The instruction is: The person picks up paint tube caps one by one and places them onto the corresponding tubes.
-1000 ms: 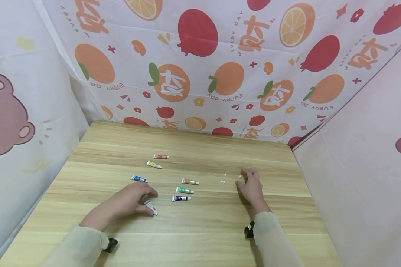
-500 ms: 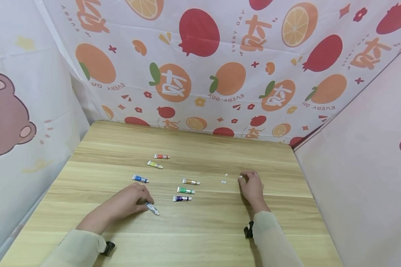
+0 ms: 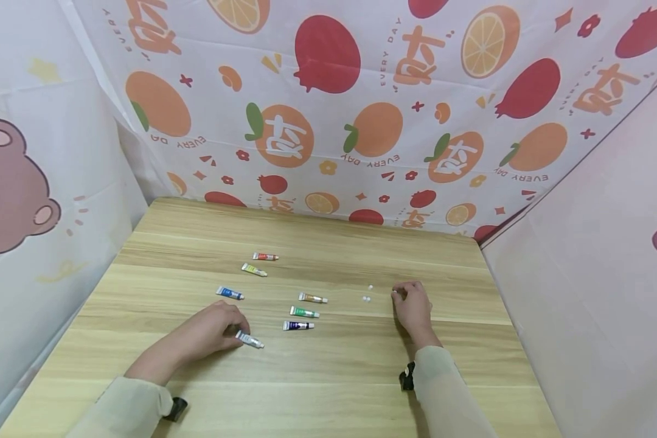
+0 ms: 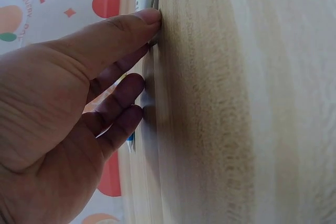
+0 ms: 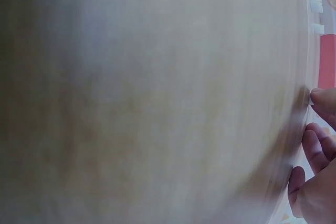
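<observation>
Head view: six slim tubes with coloured labels lie flat on the smooth wood-grain desk, contents hidden, while the left hand holds the grey-white tube by its flat end, swung nearer level than a second ago, and the right hand now pinches a small white piece that lay between parted fingertips, three white bits nearby. Left wrist: thumb at the tube, other fingers bent. Right wrist: fingers narrow at the desk, piece too small to make out.
</observation>
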Demonstrator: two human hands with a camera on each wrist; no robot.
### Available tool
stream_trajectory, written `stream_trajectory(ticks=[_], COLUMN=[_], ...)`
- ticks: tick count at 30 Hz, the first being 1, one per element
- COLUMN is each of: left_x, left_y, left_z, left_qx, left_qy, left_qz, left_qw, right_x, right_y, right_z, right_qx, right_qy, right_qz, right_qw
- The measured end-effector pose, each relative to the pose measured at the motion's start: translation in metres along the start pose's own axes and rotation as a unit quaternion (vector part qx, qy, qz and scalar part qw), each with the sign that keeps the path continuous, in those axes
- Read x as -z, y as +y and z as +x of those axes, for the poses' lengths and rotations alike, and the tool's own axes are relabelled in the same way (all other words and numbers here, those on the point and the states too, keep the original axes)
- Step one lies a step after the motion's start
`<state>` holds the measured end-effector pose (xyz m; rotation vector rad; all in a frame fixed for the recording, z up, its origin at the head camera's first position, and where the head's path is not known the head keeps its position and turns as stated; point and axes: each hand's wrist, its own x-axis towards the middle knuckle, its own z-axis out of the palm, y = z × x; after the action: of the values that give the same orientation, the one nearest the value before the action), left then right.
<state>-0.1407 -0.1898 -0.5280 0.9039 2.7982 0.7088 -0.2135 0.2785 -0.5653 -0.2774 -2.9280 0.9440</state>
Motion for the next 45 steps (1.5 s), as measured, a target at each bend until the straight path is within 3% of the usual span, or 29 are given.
stream_trajectory(ticks=[9, 26, 33, 41, 45], left_x=[0.002, 0.004, 0.008, 0.012, 0.014], left_y=[0.003, 0.002, 0.003, 0.013, 0.018], left_z=[-0.003, -0.009, -0.008, -0.005, -0.003], left_qx=[-0.004, 0.068, 0.066, 0.059, 0.061], left_qy=[-0.007, -0.011, 0.0, 0.012, 0.019], left_qz=[0.003, -0.005, 0.007, 0.006, 0.014], left_qw=[1.0, 0.9976, 0.9978, 0.9982, 0.9979], right_x=[0.001, 0.007, 0.013, 0.019, 0.025], right_y=[0.0, -0.002, -0.003, -0.011, -0.017], right_z=[-0.001, -0.003, -0.002, -0.005, -0.005], right_qx=[0.0, 0.0, 0.011, -0.011, -0.004], right_qy=[0.004, -0.019, -0.025, -0.017, -0.013], right_qz=[0.0, 0.009, 0.017, 0.046, 0.058], right_qw=[1.0, 0.9998, 0.9995, 0.9987, 0.9982])
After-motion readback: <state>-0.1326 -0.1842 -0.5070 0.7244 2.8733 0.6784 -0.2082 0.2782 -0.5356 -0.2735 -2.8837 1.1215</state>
